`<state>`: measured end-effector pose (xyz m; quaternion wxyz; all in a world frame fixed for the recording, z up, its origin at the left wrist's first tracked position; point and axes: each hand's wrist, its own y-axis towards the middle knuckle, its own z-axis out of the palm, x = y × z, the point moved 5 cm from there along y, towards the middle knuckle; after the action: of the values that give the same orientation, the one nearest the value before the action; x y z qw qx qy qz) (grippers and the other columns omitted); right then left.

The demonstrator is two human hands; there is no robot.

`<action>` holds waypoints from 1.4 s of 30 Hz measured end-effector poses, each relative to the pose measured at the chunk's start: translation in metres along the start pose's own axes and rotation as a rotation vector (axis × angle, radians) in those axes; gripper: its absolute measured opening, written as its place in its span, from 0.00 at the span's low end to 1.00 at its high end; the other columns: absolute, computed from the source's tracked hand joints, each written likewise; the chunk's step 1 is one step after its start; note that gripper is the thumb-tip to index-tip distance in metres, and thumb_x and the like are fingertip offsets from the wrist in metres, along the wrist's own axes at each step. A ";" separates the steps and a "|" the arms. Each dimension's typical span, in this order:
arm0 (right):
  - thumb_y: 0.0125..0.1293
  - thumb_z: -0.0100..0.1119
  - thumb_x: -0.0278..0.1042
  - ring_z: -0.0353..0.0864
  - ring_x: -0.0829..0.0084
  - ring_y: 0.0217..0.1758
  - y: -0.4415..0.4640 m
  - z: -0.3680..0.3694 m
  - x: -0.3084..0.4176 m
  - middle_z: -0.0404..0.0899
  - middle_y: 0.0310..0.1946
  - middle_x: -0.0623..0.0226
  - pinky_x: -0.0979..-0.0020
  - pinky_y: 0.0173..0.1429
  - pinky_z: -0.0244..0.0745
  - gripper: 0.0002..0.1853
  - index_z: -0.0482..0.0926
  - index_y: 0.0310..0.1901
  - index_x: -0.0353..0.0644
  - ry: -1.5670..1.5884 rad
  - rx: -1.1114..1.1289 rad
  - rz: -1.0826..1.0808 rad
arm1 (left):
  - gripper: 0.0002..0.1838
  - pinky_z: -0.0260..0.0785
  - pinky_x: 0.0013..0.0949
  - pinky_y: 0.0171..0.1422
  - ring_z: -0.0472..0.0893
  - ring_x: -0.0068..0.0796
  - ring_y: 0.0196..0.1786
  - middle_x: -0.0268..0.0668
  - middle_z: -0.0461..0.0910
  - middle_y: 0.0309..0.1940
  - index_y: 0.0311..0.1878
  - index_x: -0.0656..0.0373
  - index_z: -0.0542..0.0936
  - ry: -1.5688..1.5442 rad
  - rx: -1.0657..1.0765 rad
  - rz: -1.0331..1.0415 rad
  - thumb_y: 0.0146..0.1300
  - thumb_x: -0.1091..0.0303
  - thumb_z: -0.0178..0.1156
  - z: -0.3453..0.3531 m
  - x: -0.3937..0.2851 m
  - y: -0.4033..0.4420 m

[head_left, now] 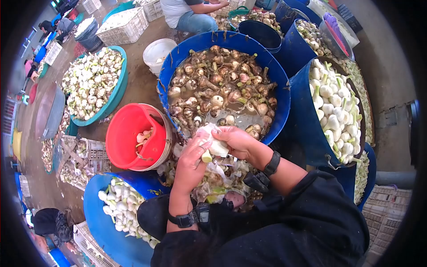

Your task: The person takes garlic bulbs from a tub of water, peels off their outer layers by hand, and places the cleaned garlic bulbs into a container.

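Note:
My left hand [192, 156] is wrapped round a white garlic bulb [216, 142] with a pale green cut stem showing below its fingers. Loose white skin hangs from the bulb, and the fingers of my right hand [231, 139] pinch it from the other side. Both hands are over the near edge of a large blue tub [282, 107] of murky water with many brown, unpeeled bulbs [222, 75]. Peeled skins [222, 173] lie heaped below my hands.
A red bucket [120, 142] with a few bulbs stands left of the blue tub. Blue containers of white bulbs [338, 111] stand at right and lower left [100, 222]. A teal basin [120, 89] of bulbs is farther left. Another person [191, 18] sits behind the tub.

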<state>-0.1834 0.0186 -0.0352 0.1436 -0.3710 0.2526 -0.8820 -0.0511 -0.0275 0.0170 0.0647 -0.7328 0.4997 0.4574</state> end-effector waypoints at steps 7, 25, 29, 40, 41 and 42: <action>0.66 0.48 0.35 0.71 0.68 0.55 -0.064 0.000 0.002 0.72 0.51 0.63 0.64 0.56 0.69 0.18 0.65 0.56 0.39 -0.048 0.312 -0.422 | 0.15 0.74 0.33 0.45 0.77 0.29 0.46 0.40 0.75 0.47 0.46 0.57 0.71 -1.484 -0.828 -0.717 0.64 0.56 0.52 -0.003 0.055 -0.018; 0.47 0.56 0.33 0.78 0.58 0.42 0.154 -0.162 -0.003 0.80 0.35 0.65 0.59 0.46 0.72 0.15 0.79 0.40 0.48 -2.224 0.075 -0.023 | 0.44 0.73 0.34 0.41 0.77 0.35 0.43 0.45 0.75 0.48 0.61 0.60 0.63 -1.452 -0.894 -0.386 0.55 0.28 0.37 -0.065 0.054 -0.035; 0.53 0.56 0.37 0.79 0.62 0.35 0.141 -0.158 -0.016 0.80 0.31 0.63 0.60 0.39 0.74 0.09 0.79 0.33 0.45 -2.335 0.222 -0.064 | 0.24 0.69 0.26 0.39 0.76 0.25 0.37 0.39 0.76 0.41 0.53 0.61 0.68 -0.825 -0.739 -0.677 0.65 0.49 0.47 -0.028 0.068 -0.013; 0.60 0.54 0.33 0.75 0.56 0.26 0.018 0.058 0.018 0.77 0.27 0.54 0.62 0.31 0.71 0.08 0.78 0.35 0.37 -1.370 0.084 -0.808 | 0.20 0.67 0.24 0.39 0.73 0.19 0.34 0.34 0.75 0.34 0.47 0.67 0.70 -0.550 -0.635 -0.755 0.60 0.60 0.58 0.000 0.065 -0.011; 0.59 0.55 0.34 0.75 0.53 0.26 0.011 0.064 0.016 0.76 0.26 0.52 0.60 0.30 0.71 0.08 0.77 0.32 0.37 -1.426 0.117 -0.750 | 0.17 0.67 0.23 0.37 0.72 0.17 0.32 0.33 0.75 0.31 0.44 0.67 0.73 -0.559 -0.574 -0.797 0.59 0.62 0.58 -0.001 0.064 -0.016; 0.59 0.55 0.34 0.75 0.53 0.26 0.007 0.064 0.015 0.76 0.26 0.52 0.60 0.30 0.71 0.08 0.77 0.32 0.37 -1.431 0.109 -0.758 | 0.17 0.67 0.23 0.37 0.72 0.17 0.32 0.33 0.75 0.31 0.44 0.67 0.73 -0.562 -0.570 -0.786 0.59 0.62 0.58 -0.002 0.064 -0.019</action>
<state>-0.1469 -0.0160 0.0079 -0.0203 -0.8981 -0.0864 -0.4307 -0.0295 -0.0625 -0.0352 0.1603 -0.7022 0.0090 0.6936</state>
